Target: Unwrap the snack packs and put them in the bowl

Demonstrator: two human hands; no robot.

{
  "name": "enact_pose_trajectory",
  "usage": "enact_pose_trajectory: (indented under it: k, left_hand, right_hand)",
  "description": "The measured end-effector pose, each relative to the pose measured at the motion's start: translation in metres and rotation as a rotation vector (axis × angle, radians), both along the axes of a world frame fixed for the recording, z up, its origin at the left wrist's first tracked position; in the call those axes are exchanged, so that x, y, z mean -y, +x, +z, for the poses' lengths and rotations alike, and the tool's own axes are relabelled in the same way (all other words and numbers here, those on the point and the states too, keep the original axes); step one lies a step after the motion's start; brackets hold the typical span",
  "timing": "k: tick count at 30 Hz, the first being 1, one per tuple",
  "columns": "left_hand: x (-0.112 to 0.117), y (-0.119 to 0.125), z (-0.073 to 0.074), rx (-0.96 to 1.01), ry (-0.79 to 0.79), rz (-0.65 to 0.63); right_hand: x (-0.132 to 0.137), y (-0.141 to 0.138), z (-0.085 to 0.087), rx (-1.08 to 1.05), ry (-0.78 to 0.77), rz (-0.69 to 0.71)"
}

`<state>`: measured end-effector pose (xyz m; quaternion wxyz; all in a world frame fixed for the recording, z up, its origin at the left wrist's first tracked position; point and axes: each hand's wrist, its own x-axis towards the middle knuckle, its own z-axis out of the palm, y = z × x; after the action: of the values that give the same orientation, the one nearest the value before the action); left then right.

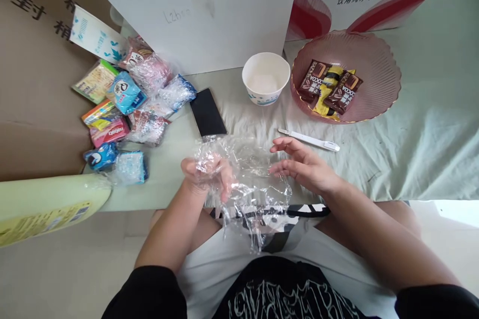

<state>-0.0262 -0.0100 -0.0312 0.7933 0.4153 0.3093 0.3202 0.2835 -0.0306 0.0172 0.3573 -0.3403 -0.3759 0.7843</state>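
Observation:
A crumpled sheet of clear plastic film (250, 184) hangs between my hands, over my lap and the near edge of the pale green cloth (430, 129). My left hand (207, 174) is closed on the film's left part, which drapes over its fingers. My right hand (303, 164) is beside the film's right edge with its fingers stretched out and apart. It touches the film at most lightly. A white pen-like tool (310, 140) lies just beyond my right hand.
A white paper bowl (266, 79) and a pink scalloped plate (377, 60) with wrapped cocoa snacks stand farther back. A black phone (207, 112) lies left of the bowl. Several snack packets (125, 107) are piled at the left, beside cardboard and a white box (202, 10).

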Motion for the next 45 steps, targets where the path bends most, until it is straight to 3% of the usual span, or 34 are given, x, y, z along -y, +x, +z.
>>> enact_pose_trajectory:
  k: [3,5,7,10,13,15,19,22,25,28,31,34,39,45]
  left_hand:
    - [-0.003,0.006,0.010,0.301,-0.155,-0.233]
    - [-0.002,0.011,0.015,0.258,-0.201,-0.255]
    - [-0.002,0.016,0.023,0.175,-0.219,-0.238]
    - [-0.007,0.025,0.044,0.091,-0.180,-0.056]
    - [-0.016,0.034,0.064,-0.022,-0.072,0.281]
    - [-0.020,0.039,0.071,-0.101,-0.020,0.476]
    - [-0.020,0.046,0.072,-0.210,0.037,0.676]
    - [-0.019,0.046,0.069,-0.227,0.091,0.672]
    - [-0.020,0.041,0.068,-0.338,0.104,0.680]
    - [-0.022,0.036,0.068,-0.409,0.102,0.786]
    - [-0.024,0.034,0.067,-0.391,0.153,0.862]
    - [-0.025,0.033,0.065,-0.380,0.137,0.804]
    - [-0.023,0.028,0.065,-0.394,0.072,0.613]
    - [-0.020,0.026,0.069,-0.406,0.236,0.719]
  right_hand:
    - [0.002,-0.004,0.001,-0.015,0.053,0.090]
    - [0.004,-0.009,-0.001,-0.042,0.111,0.121]
    - [0.005,-0.014,-0.004,0.008,0.171,0.061]
    - [0.004,-0.014,-0.008,0.276,0.272,-0.204]
    - [0.001,-0.008,-0.009,0.500,0.400,-0.469]
    - [-0.001,-0.004,-0.008,0.564,0.481,-0.545]
    - [0.000,-0.004,-0.009,0.710,0.589,-0.434]
    - [0.000,-0.004,-0.008,0.770,0.712,-0.361]
    - [-0.003,0.001,-0.004,0.794,0.809,-0.410]
    - [-0.005,0.009,0.003,0.793,0.783,-0.490]
    - [-0.004,0.014,0.005,0.762,0.632,-0.548]
    - [-0.003,0.014,0.003,0.755,0.518,-0.558]
    - [-0.005,0.014,0.002,0.808,0.510,-0.555]
    - [-0.009,0.024,0.008,0.993,0.647,-0.451]
